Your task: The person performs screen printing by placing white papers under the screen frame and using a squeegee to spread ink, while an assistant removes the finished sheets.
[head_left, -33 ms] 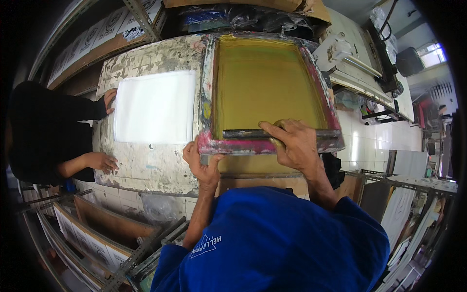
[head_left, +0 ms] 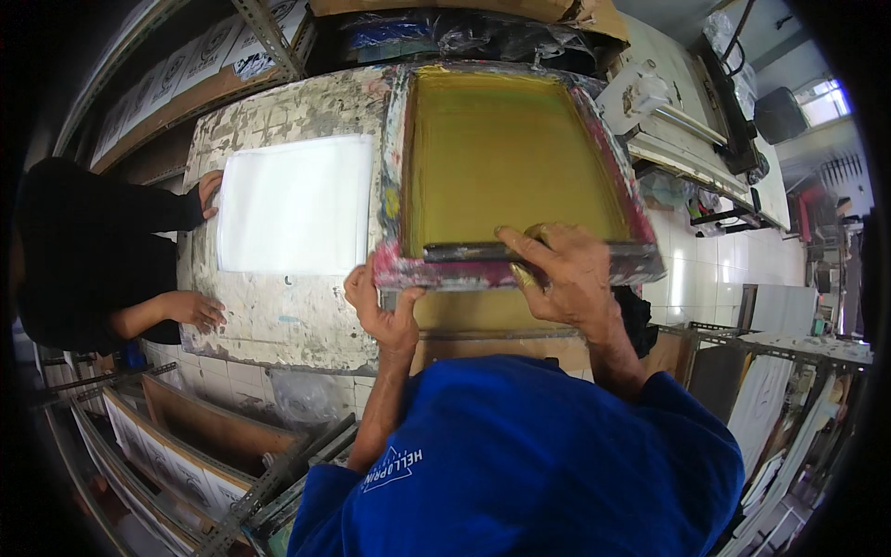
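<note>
A screen-printing frame [head_left: 501,276] with a paint-smeared, pink-stained border lies before me. Its mesh [head_left: 506,158] is coated in olive-yellow ink. Along its near side rests a dark squeegee [head_left: 464,251]. My left hand [head_left: 385,311] holds the frame's near left corner, thumb underneath and fingers at the side. My right hand [head_left: 561,269] lies over the squeegee, closed around it and the near border; its fingers are stained with ink. The near edge of the frame is raised off the yellowish surface [head_left: 501,311] below. To the left, a stack of white sheets [head_left: 295,204] lies on a paint-spattered board [head_left: 278,316].
At the left, a co-worker in black has one hand [head_left: 211,190] on the sheets' edge and another [head_left: 193,309] on the board. Metal racks [head_left: 269,37] stand at upper left, with more shelves [head_left: 232,520] at lower left. A machine table [head_left: 687,148] stands at upper right.
The near edge of the frame has risen slightly and shifted a little, with the squeegee and both my hands moving along. The co-worker's hands and the sheets have not moved.
</note>
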`<action>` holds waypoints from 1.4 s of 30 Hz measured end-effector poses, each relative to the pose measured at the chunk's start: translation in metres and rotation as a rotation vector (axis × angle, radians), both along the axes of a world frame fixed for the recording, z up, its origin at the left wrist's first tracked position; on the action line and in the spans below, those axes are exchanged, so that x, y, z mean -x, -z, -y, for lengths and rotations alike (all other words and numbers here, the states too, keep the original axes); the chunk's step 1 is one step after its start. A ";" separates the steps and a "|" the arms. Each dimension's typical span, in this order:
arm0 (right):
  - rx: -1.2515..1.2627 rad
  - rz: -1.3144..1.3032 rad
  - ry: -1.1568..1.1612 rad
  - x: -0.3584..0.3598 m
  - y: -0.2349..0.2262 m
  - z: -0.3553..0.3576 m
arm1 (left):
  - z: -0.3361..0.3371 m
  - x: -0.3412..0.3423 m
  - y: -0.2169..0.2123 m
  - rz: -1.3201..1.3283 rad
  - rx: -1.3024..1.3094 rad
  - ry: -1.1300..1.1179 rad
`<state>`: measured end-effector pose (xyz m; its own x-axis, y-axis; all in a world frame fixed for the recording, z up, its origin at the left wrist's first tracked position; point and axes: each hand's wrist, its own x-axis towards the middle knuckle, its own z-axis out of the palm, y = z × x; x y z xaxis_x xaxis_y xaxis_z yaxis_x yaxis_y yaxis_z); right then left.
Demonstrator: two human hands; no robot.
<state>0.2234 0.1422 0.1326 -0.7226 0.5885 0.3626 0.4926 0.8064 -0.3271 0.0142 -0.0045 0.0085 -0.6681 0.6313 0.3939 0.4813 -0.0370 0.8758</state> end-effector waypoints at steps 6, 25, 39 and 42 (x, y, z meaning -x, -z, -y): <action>-0.284 -0.093 -0.002 0.015 -0.067 -0.065 | -0.070 0.011 -0.059 0.178 -0.397 0.056; -0.087 -0.152 -0.011 0.054 -0.166 -0.157 | -0.088 -0.022 0.023 -0.003 0.388 0.038; -0.268 -0.026 0.121 0.053 -0.165 -0.157 | -0.054 0.089 0.006 0.234 0.016 -0.119; -0.325 -0.117 0.156 0.067 -0.163 -0.121 | -0.012 0.145 0.028 0.195 0.006 -0.236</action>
<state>0.1566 0.2635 0.2956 -0.5758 0.5290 0.6234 0.5922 0.7955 -0.1282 -0.1305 0.0070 -0.0198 -0.8591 0.4515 0.2410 0.2992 0.0609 0.9523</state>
